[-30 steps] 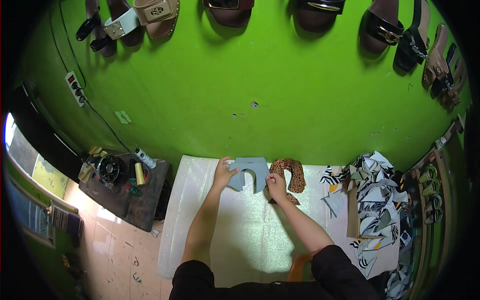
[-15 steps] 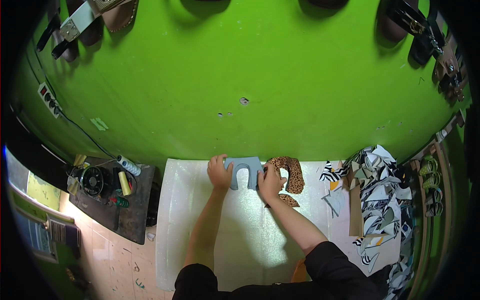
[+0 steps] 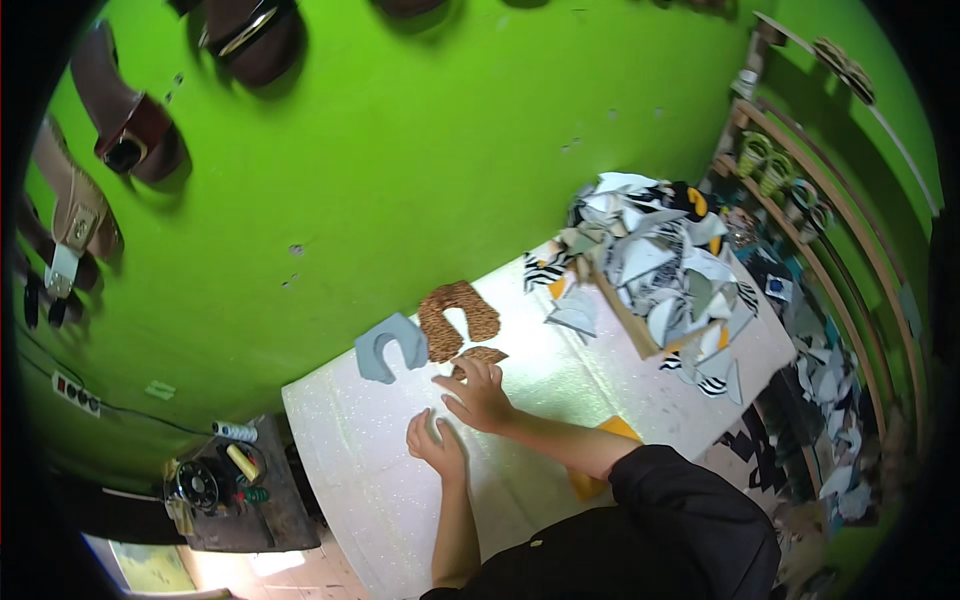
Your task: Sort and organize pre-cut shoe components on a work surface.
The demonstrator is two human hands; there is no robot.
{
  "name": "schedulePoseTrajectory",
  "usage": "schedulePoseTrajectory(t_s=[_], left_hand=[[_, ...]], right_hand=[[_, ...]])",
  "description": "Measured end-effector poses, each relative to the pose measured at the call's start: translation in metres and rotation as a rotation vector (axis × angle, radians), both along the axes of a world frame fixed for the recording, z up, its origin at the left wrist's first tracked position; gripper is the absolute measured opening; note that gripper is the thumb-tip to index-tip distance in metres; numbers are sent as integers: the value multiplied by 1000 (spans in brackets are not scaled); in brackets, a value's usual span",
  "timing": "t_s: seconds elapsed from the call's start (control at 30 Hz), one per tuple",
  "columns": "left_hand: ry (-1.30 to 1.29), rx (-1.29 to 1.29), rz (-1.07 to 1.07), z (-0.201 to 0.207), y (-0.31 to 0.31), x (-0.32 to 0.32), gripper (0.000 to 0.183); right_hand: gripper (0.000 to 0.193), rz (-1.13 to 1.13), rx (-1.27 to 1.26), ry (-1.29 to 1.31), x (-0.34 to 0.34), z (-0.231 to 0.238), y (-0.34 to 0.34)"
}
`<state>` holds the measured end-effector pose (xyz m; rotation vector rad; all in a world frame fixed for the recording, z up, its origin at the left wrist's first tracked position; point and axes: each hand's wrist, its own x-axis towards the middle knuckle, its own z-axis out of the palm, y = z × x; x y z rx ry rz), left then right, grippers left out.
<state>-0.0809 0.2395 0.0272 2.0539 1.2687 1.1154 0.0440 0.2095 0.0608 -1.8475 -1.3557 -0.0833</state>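
Note:
A grey U-shaped cut piece lies flat at the far edge of the white table. Close against its right side rests a leopard-print U-shaped piece. A small leopard-print scrap lies just below that, partly covered by the fingers of my right hand. My right hand's fingers are apart; whether they grip the scrap I cannot tell for certain, but they appear to be only over or touching it. Nearer to me, my left hand hovers over or rests on the table, fingers apart, with nothing in it.
A big heap of grey, white and zebra-print offcuts covers the table's far right, with a cardboard edge beside it. An orange-yellow piece lies under my right arm. A sewing-type machine with thread spools stands left. Shoes hang on the wall.
My view has turned to the right. Both hands have let go of the grey piece and drawn back toward me; my right hand has come to the small leopard-print scrap.

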Motion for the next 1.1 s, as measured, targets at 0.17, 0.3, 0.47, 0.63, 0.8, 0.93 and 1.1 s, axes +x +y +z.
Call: schedulePoseTrajectory(t_s=[0.17, 0.3, 0.47, 0.63, 0.8, 0.93, 1.1], left_hand=[[-85, -73, -107, 19, -73, 37, 32], [-89, -37, -258, 39, -120, 72, 31], [25, 16, -389, 74, -167, 132, 23], [82, 52, -590, 90, -199, 205, 17], [297, 147, -858, 79, -228, 273, 20], [737, 219, -913, 76, -234, 308, 29], [775, 357, -687, 51, -224, 319, 29]], right_hand=[[34, -66, -95, 88, 28, 18, -102], [31, -245, -45, 128, 66, 37, -173], [17, -483, 73, -30, 134, 52, -256], [17, -467, -287, 26, 225, 48, -314], [23, -304, -805, 32, 286, 30, -322], [32, -249, -871, -25, 293, 23, -320], [47, -273, -891, -89, 286, 37, -315]])
